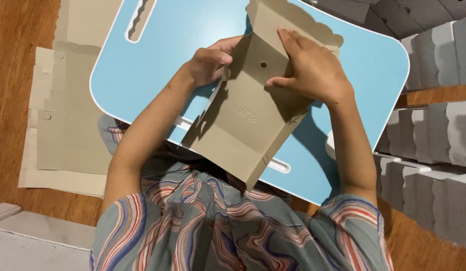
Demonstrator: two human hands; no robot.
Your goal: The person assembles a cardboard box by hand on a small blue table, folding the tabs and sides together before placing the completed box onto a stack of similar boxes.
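Both forearms reach up, left hand (209, 62) pinching, right hand (310, 70) pressing flat on the cardboard blank (243, 130).

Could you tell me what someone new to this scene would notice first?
Most striking is the flat brown cardboard box blank held in mid-frame, over a light blue tray table. The left hand grips its left edge while the right hand presses flat on its upper panel. More flat blanks lie stacked on the wooden floor at left, and rows of folded grey boxes stand at right.
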